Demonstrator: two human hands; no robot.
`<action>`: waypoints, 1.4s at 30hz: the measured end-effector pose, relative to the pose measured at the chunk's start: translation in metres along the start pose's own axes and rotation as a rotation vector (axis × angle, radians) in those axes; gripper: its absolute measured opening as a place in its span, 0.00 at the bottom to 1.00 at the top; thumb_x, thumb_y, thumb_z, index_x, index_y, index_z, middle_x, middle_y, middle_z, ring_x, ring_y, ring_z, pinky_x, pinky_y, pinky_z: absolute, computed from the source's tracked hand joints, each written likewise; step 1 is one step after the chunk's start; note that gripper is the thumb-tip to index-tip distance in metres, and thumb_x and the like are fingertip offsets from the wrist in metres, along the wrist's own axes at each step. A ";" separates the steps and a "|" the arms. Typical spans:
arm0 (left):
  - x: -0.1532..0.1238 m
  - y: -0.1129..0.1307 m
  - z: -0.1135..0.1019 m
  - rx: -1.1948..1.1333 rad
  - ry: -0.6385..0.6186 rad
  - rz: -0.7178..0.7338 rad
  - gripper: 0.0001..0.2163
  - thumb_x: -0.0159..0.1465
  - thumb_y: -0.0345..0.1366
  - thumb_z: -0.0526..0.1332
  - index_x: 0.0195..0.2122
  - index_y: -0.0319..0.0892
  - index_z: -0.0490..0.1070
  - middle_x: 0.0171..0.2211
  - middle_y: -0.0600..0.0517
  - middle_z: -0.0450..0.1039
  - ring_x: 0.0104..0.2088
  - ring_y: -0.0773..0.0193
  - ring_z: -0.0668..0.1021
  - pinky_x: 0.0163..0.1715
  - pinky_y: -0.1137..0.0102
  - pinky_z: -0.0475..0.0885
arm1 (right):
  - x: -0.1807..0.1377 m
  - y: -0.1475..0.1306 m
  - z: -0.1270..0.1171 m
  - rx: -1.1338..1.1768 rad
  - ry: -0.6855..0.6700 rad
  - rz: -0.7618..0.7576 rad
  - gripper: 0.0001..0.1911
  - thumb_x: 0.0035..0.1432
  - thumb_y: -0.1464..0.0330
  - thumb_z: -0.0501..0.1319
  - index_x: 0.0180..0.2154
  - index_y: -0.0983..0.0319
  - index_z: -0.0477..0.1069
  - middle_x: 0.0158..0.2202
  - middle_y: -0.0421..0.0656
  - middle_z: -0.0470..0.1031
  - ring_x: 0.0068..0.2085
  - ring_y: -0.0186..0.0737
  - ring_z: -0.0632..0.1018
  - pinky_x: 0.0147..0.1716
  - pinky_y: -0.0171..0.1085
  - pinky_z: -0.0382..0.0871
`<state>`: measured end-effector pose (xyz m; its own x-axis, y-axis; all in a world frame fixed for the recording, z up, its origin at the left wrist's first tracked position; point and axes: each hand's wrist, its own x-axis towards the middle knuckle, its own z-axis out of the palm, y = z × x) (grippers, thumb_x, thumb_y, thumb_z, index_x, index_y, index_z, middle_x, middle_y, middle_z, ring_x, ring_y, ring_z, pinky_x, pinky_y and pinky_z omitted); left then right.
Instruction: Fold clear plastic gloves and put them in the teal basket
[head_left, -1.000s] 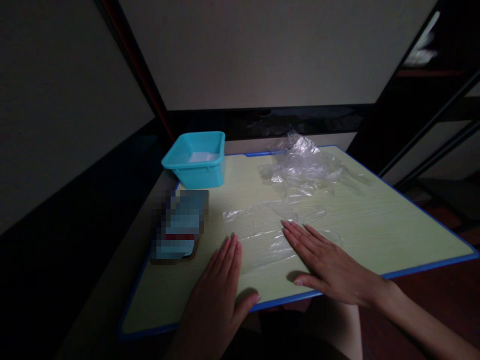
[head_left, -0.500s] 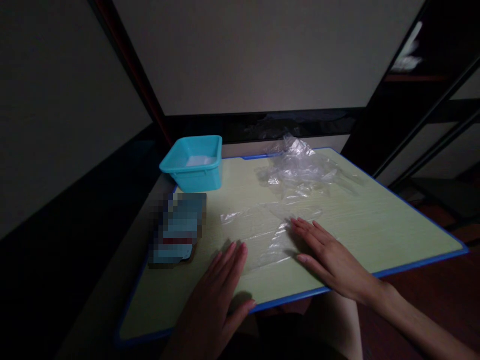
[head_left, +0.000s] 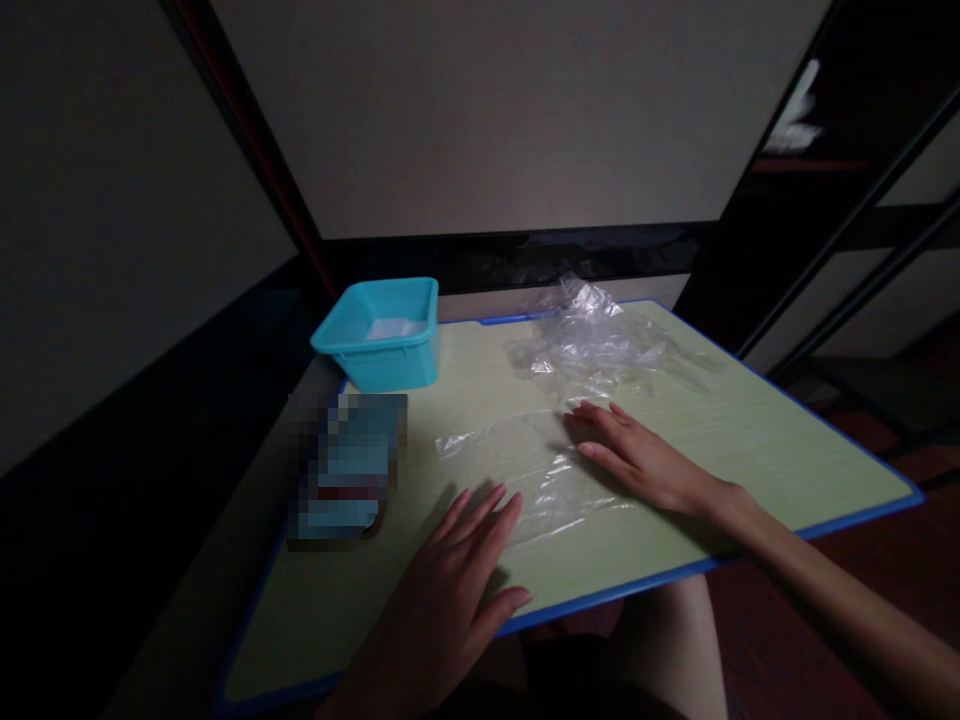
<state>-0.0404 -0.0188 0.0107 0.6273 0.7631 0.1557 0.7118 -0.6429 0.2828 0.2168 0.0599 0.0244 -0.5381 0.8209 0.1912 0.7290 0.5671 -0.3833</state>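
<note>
A clear plastic sheet [head_left: 517, 460] lies flat on a pale green board with a blue rim [head_left: 750, 440]. My left hand [head_left: 450, 590] rests palm down near the board's front edge, fingers stretched out, its fingertips touching the sheet's near left part. My right hand [head_left: 637, 455] lies flat on the sheet's right part, fingers pointing left and spread, holding nothing. Beyond it sits a crumpled heap of clear plastic [head_left: 592, 335].
A turquoise tub [head_left: 379, 335] with something white inside stands at the board's far left corner. A blurred blue packet [head_left: 345, 465] lies on the left edge. Dark frame bars rise at the right, and a wall stands behind.
My right hand has slid forward and left over the sheet, away from the front edge. My left hand has shifted slightly right, its fingers now spread a little more.
</note>
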 end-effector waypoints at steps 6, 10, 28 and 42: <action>0.000 0.012 -0.002 -0.020 0.034 0.051 0.27 0.62 0.37 0.55 0.60 0.45 0.45 0.58 0.47 0.57 0.59 0.56 0.58 0.56 0.52 0.57 | 0.027 0.003 0.002 0.027 -0.064 -0.071 0.21 0.63 0.58 0.42 0.52 0.60 0.57 0.54 0.48 0.65 0.54 0.44 0.66 0.57 0.54 0.47; 0.005 0.023 -0.004 -0.015 0.035 0.135 0.27 0.62 0.39 0.55 0.60 0.43 0.44 0.57 0.47 0.59 0.58 0.57 0.59 0.56 0.53 0.57 | 0.040 -0.002 0.001 0.029 -0.118 -0.145 0.21 0.64 0.59 0.42 0.51 0.62 0.59 0.55 0.48 0.63 0.54 0.44 0.66 0.58 0.54 0.45; 0.046 0.059 0.008 -0.133 -0.099 0.167 0.30 0.61 0.49 0.53 0.59 0.38 0.49 0.57 0.45 0.58 0.58 0.57 0.59 0.58 0.59 0.54 | 0.070 -0.028 0.013 0.271 -0.260 -0.471 0.18 0.64 0.65 0.44 0.52 0.64 0.59 0.54 0.47 0.64 0.55 0.36 0.65 0.57 0.42 0.51; -0.001 -0.029 -0.006 -0.262 0.167 -0.276 0.18 0.66 0.37 0.45 0.57 0.50 0.52 0.52 0.55 0.66 0.54 0.64 0.67 0.52 0.64 0.63 | 0.027 -0.001 0.004 1.184 -0.328 -0.082 0.28 0.60 0.50 0.41 0.49 0.65 0.59 0.41 0.52 0.72 0.43 0.40 0.74 0.45 0.44 0.66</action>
<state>-0.0637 0.0001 0.0081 0.3491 0.9186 0.1854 0.7278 -0.3904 0.5638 0.2002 0.0814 0.0263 -0.7692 0.6336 0.0827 -0.0531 0.0655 -0.9964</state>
